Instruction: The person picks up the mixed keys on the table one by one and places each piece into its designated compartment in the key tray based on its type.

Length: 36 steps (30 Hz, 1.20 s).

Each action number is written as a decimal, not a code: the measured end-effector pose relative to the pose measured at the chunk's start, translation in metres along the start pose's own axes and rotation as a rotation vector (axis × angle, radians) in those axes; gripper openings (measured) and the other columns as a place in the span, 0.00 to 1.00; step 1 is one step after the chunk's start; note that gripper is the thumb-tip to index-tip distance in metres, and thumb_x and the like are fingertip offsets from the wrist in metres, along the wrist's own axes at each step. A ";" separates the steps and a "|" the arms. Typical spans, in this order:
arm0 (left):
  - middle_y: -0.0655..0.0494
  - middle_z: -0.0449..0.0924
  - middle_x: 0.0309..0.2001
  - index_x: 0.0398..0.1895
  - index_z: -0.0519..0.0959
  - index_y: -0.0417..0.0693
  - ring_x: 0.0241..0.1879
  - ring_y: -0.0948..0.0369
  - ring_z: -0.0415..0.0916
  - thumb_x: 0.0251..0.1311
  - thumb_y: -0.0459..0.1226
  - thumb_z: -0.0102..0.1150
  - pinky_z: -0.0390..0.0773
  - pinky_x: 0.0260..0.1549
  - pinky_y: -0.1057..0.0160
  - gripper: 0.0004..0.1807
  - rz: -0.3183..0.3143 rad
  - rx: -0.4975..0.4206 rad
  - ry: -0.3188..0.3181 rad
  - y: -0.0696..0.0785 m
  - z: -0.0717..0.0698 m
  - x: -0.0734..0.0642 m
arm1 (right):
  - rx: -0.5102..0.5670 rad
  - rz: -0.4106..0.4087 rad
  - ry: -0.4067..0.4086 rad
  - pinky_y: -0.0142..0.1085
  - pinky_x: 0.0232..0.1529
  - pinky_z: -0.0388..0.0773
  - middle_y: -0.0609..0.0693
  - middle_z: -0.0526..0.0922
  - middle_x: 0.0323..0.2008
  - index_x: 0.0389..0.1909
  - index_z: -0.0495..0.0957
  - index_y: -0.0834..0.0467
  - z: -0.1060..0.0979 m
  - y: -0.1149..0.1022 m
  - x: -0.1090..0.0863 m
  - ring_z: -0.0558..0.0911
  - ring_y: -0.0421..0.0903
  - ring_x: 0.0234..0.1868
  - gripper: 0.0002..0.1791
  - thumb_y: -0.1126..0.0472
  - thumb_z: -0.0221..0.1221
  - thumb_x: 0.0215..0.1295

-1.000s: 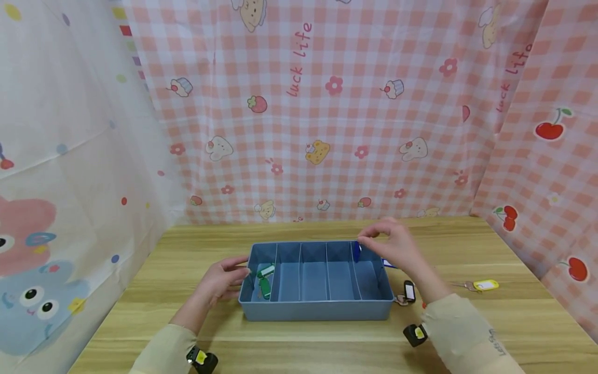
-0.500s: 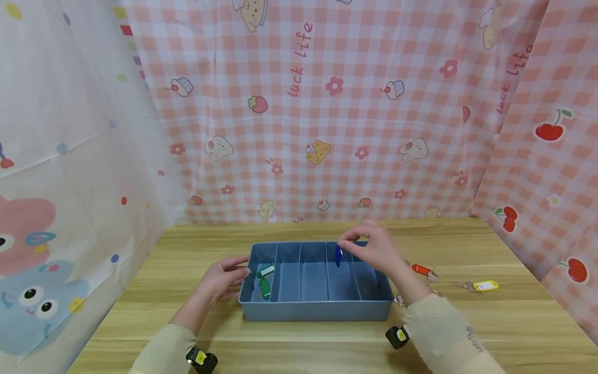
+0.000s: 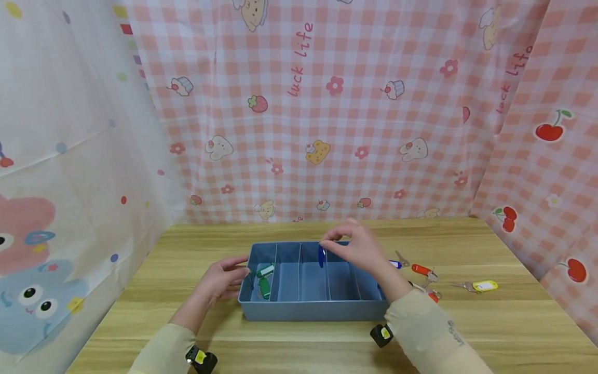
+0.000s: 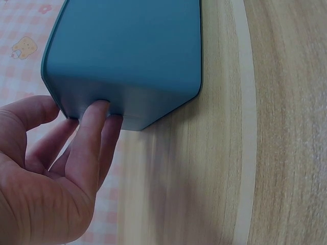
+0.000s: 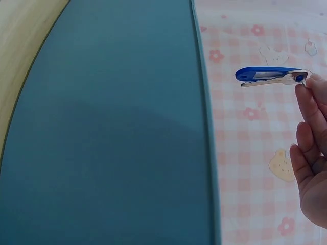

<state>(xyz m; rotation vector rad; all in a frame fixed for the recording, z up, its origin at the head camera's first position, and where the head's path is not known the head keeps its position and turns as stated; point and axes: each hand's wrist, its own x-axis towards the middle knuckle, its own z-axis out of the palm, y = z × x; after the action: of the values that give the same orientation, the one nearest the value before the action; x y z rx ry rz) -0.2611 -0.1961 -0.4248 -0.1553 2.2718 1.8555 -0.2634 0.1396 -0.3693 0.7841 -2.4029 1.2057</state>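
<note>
My right hand (image 3: 356, 248) pinches a key with a blue key tag (image 3: 321, 256) by its ring end, above the box's middle compartment. In the right wrist view, the blue tag (image 5: 268, 74) and its silver key (image 5: 273, 80) stick out sideways from the fingertips. A blue-grey plastic box (image 3: 315, 311) with several compartments stands on the table. My left hand (image 3: 223, 279) holds its left end, thumb at the rim and other fingers against the outer wall. Two green key tags (image 3: 264, 287) lie in the leftmost compartment.
Right of the box, partly behind my right arm, lie keys with a red tag (image 3: 422, 269), a yellow tag (image 3: 486, 285), a blue tag (image 3: 395, 264) and another red tag (image 3: 434, 297). Patterned cloth (image 3: 327, 119) hangs behind the wooden table (image 3: 299, 343).
My right hand has carried the blue-tagged key leftward, from over the rightmost compartment to over the middle one. The left hand and the box have stayed in place.
</note>
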 end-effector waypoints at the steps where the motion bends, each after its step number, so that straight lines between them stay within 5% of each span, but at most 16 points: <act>1: 0.34 0.75 0.59 0.68 0.70 0.38 0.46 0.50 0.82 0.67 0.31 0.58 0.84 0.37 0.53 0.26 0.000 0.002 0.000 0.000 0.000 0.000 | 0.001 0.002 -0.004 0.48 0.42 0.74 0.37 0.84 0.30 0.33 0.88 0.52 0.001 -0.001 0.001 0.74 0.42 0.38 0.02 0.59 0.70 0.60; 25: 0.35 0.76 0.58 0.68 0.71 0.40 0.41 0.55 0.83 0.67 0.31 0.59 0.84 0.35 0.54 0.26 -0.009 -0.007 -0.006 0.001 0.000 0.000 | -0.038 -0.006 -0.105 0.43 0.43 0.75 0.37 0.85 0.29 0.32 0.89 0.51 0.031 -0.008 0.033 0.76 0.41 0.36 0.03 0.58 0.68 0.63; 36: 0.35 0.76 0.58 0.68 0.71 0.39 0.41 0.55 0.83 0.66 0.32 0.59 0.84 0.35 0.54 0.26 -0.011 -0.006 -0.006 0.001 0.000 0.000 | -0.013 0.082 -0.156 0.35 0.37 0.79 0.40 0.85 0.29 0.33 0.88 0.52 0.043 -0.013 0.047 0.80 0.38 0.32 0.04 0.57 0.67 0.64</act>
<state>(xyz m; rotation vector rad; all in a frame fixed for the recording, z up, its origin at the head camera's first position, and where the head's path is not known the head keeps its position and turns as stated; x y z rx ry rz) -0.2615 -0.1963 -0.4239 -0.1621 2.2573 1.8544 -0.2946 0.0829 -0.3615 0.8110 -2.5888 1.1988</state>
